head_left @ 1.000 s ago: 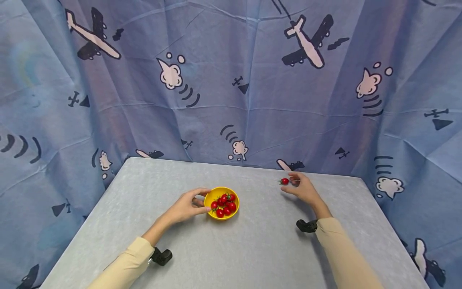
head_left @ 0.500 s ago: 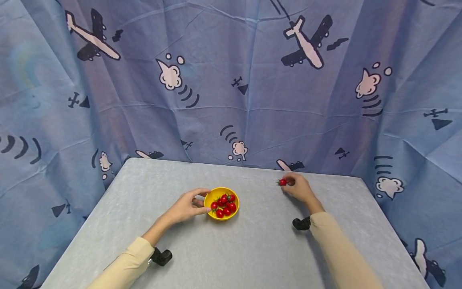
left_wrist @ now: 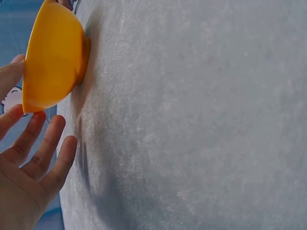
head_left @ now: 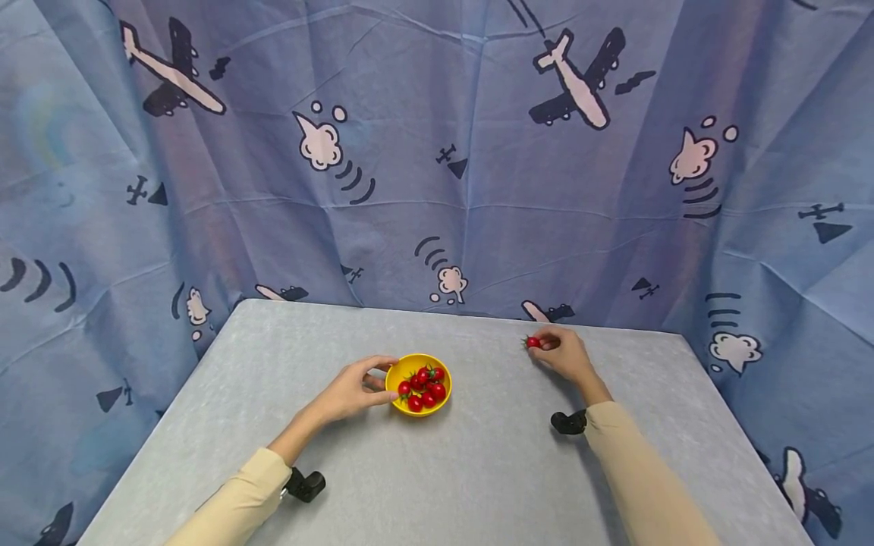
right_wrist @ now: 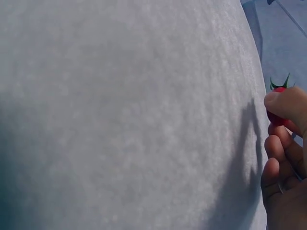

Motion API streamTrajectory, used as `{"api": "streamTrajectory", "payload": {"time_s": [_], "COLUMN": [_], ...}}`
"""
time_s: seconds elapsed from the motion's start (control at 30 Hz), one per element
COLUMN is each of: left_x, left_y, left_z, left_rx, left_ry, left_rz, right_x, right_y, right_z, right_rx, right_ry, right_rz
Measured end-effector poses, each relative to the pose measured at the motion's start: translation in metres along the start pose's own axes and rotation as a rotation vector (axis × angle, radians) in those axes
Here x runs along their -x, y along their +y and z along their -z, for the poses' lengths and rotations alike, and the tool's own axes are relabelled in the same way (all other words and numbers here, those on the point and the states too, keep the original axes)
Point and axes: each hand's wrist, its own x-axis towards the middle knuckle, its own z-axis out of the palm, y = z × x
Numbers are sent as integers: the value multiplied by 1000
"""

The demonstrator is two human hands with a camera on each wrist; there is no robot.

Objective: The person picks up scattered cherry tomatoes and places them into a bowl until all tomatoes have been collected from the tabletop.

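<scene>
A yellow bowl (head_left: 419, 362) stands on the table with several red cherry tomatoes (head_left: 415, 403) in it. My left hand (head_left: 350, 388) holds the bowl by its left side, thumb and forefinger at the rim. In the left wrist view, its other fingers (left_wrist: 62, 158) spread loosely below the bowl. Toward the back right, my right hand (head_left: 565, 355) pinches a single cherry tomato (head_left: 532, 343) between thumb and fingertips. Its green stem end points away from the hand, as the right wrist view shows in the tomato (right_wrist: 277, 117). Whether it is clear of the table I cannot tell.
The light grey table (head_left: 437, 478) ends at the back against a blue curtain (head_left: 382, 189) printed with planes and clouds. A black wrist camera (head_left: 306, 485) sits on the left wrist, and another black camera (head_left: 569, 422) on the right.
My right hand has moved slightly left and closed its thumb and fingers on the lone cherry tomato, which has shifted a little left. The left hand and bowl hold still.
</scene>
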Motion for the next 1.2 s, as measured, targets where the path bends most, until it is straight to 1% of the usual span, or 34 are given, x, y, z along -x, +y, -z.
{"api": "streamTrajectory", "payload": {"time_s": [0.37,0.5,0.6,0.7,0.77,0.87,1.2], "left_x": [-1,5,6,1,-1,-2,1], "left_y": [0,24,30,11,3,0,3], "left_z": [-2,1,1,-2,-3,-2,0], "left_rx": [12,13,14,11,3,-1,20], "left_ry": [0,-5,-9,-4,0,0,0], "left_rz": [-3,-4,-1,-5,-6,-5,2], "right_x": [3,4,7,9,11,13,17], "right_y": [-2,-2,-3,-7,-10,-14,-37], "right_z": [4,3,2,1,1,0,-9], "right_rx": [-25,-44,-56,-77,-105,-132,-164], "right_ry": [3,5,-3,-16,-26,-45,-119], "right_rz": [-37,-14,2,7,11,27,100]}}
